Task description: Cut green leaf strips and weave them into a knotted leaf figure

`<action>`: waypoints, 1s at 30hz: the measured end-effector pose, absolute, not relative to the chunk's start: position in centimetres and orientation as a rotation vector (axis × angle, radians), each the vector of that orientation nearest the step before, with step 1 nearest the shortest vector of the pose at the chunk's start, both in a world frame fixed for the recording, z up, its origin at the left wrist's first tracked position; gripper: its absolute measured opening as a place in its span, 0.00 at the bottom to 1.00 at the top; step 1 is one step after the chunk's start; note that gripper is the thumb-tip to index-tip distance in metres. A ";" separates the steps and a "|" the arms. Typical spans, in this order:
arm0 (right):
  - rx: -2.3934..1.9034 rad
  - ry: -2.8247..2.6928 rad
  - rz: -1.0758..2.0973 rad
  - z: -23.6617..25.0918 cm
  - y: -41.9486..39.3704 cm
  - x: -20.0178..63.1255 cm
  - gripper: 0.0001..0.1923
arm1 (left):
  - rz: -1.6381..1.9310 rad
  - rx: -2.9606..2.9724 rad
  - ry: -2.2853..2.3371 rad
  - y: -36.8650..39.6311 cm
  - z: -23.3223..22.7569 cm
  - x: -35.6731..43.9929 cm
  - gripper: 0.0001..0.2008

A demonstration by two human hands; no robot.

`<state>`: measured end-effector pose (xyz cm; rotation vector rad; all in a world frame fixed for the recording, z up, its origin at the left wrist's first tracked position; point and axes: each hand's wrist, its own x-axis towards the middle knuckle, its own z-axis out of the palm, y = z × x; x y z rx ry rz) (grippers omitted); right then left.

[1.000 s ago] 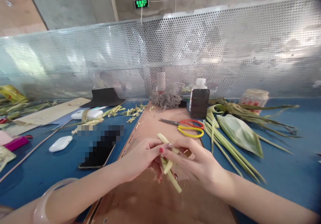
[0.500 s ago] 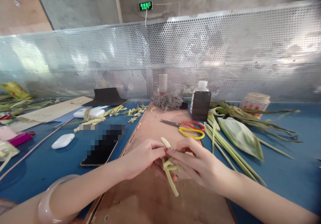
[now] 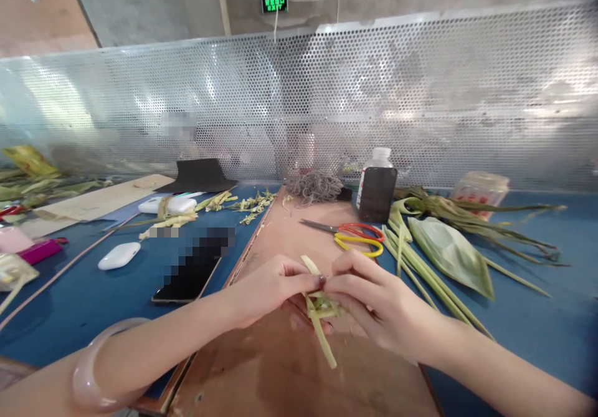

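both hands are meeting at lower centre of the frame, working a small weave of pale green leaf strips (image 3: 321,308). the left hand (image 3: 268,292) is pinching narrow on the upper end of a strip, thumb and forefinger closed on it, while the right hand (image 3: 374,298) is pressing its fingertips down on the folded knot from the other side. the piece is hanging just above the brown board (image 3: 289,367), one long strip trailing down toward the lower centre.

this is looking like the folding and tucking stage: strips crossed over, a loose end being held taut. the next move, as i judge it, is calling for a snug pull without creasing or splitting the leaf, since the strips are looking thin, flat and springy.

a smooth, pale, rounded bangle (image 3: 100,373) is sitting on the left wrist at lower left. right of centre, scissors with red and yellow handles (image 3: 350,236) are lying on the board, and beyond them long green leaves (image 3: 448,249) are fanning over the blue table (image 3: 537,323). a dark bottle with a white cap (image 3: 377,186) is standing upright behind them.
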<state>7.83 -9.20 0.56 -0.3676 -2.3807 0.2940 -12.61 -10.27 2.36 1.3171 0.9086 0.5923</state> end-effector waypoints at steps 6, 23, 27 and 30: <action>-0.406 -2.426 0.290 1.0 -9.7 7.7 0.07 | 0.592 1.334 0.922 -10.2 2.3 -12.5 0.15; -0.539 -2.073 0.338 0.1 -9.0 7.1 0.05 | 0.663 1.571 0.755 -9.8 2.6 -13.3 0.08; -0.531 -2.083 0.452 0.3 -9.3 7.2 0.08 | 0.689 1.588 0.819 -9.2 2.3 -13.6 0.07; -0.507 -2.102 0.591 0.8 -9.2 7.7 0.13 | 0.758 1.576 0.857 -8.8 2.2 -13.7 0.06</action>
